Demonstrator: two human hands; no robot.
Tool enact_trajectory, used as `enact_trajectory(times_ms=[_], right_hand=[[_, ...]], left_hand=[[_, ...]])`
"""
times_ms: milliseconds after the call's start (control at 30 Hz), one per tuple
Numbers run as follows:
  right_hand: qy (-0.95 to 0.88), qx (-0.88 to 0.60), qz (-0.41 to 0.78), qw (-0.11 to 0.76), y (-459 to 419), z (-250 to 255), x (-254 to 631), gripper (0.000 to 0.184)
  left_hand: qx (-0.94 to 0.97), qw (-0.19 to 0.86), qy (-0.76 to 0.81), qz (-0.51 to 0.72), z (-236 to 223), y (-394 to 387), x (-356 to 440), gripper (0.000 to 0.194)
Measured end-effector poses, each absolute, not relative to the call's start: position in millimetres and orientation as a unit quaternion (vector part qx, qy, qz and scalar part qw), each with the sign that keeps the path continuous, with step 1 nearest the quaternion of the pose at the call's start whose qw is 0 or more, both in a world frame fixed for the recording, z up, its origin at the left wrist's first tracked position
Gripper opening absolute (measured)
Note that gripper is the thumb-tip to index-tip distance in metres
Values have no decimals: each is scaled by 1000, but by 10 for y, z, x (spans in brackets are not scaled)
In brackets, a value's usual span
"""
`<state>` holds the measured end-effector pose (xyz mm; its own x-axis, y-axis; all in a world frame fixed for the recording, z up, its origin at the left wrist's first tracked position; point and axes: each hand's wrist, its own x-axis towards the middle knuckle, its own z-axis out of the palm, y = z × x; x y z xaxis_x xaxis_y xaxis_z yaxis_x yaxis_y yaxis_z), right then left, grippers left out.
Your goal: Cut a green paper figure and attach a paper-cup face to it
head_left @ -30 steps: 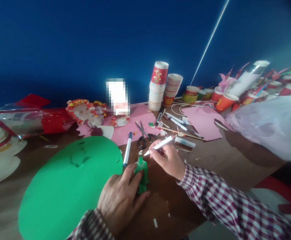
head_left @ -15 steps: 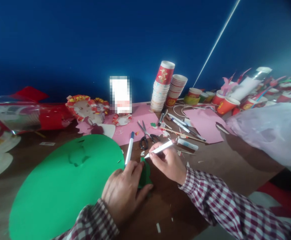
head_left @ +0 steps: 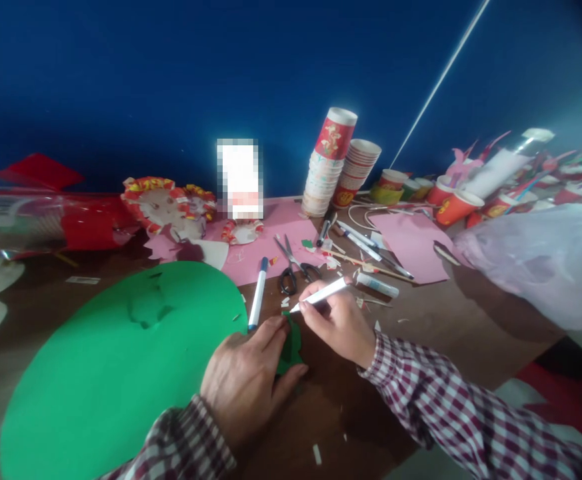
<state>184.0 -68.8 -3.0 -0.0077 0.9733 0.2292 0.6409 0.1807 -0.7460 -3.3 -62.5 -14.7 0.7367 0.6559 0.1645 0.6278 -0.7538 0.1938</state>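
A white marker (head_left: 323, 295) is pinched in my right hand (head_left: 343, 327), its tip at the upper end of a small green paper cutout (head_left: 293, 341). Whether the tip touches the paper I cannot tell. My left hand (head_left: 245, 383) lies over the cutout with its fingers stretched out, pressing it to the table and covering much of it. To the left is a large green rounded sheet (head_left: 121, 380) with a cut-out gap near its top. A blue-capped marker (head_left: 258, 293) lies just beyond my left fingers. Black-handled scissors (head_left: 293, 267) rest behind my hands, blades apart.
Pink sheets (head_left: 411, 247) lie at the back with pens (head_left: 359, 241) and paper scraps. Stacked paper cups (head_left: 323, 177) stand by the blue wall. A pale plastic bag (head_left: 535, 260) is at right. Red-wrapped plates (head_left: 95, 227) and a bright blurred-out patch (head_left: 239, 177) are behind.
My left hand has slid up over the green cutout, covering more of it. The marker tip has come down to the cutout's upper end. The view has shifted slightly.
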Motion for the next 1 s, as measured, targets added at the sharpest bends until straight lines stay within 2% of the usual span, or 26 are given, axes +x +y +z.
enact_trajectory(times_ms=[1000], right_hand=[[-682,-594,222,365,-674,-55,1849,6]], left_hand=[[932,29,340,124,-155,-633,-30,46]])
